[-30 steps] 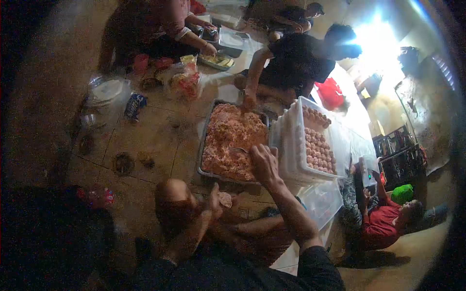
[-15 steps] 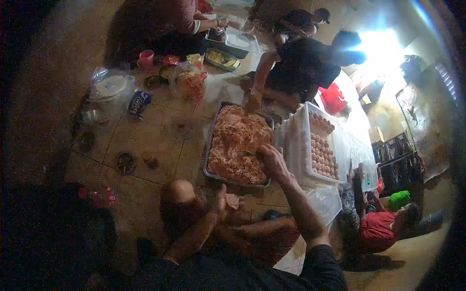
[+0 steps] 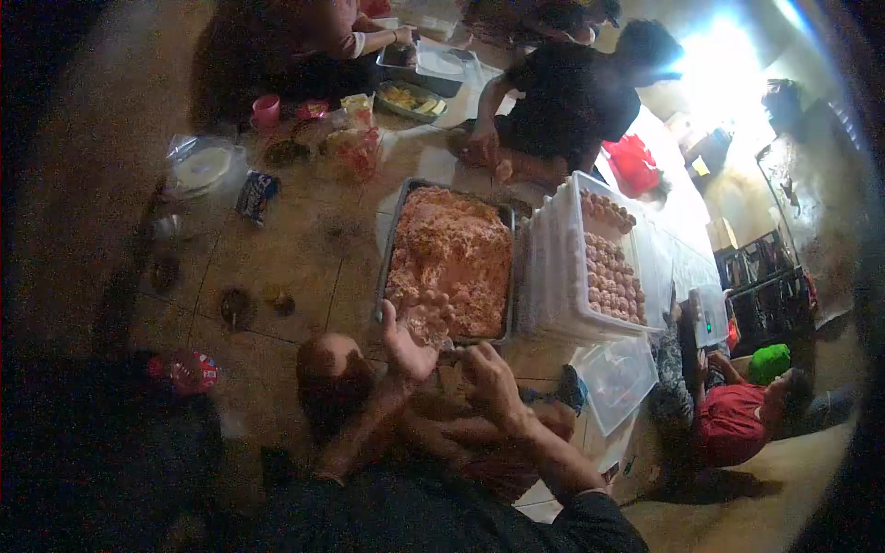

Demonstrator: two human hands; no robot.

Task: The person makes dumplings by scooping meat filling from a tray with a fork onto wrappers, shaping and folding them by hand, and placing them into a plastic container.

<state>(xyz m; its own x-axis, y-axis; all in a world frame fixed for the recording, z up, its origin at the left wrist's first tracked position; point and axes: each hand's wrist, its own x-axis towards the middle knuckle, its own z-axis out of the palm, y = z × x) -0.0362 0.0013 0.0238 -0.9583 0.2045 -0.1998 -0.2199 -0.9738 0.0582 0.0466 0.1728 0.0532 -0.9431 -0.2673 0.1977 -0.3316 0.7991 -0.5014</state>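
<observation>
Apparently, the left hand (image 3: pixel 411 358) is lying palm up, uncurled, thumb apart, its fingers reaching over the near edge of the grey tray (image 3: pixel 510 267); blur is hiding whether a lump is resting on them. Just beside it, the right hand (image 3: pixel 493 382) is curling tightly, knuckles up, gripping a thin metal utensil (image 3: pixel 451 351). Coarse, moist pink mince (image 3: pixel 452 244) is filling the rectangular tray on the floor tiles (image 3: pixel 286 244). Rightward, stacked translucent boxes (image 3: pixel 550 267) are holding rows of round balls (image 3: pixel 610 279). A blue packet (image 3: pixel 256 198) is showing pale, unreadable lettering.
</observation>
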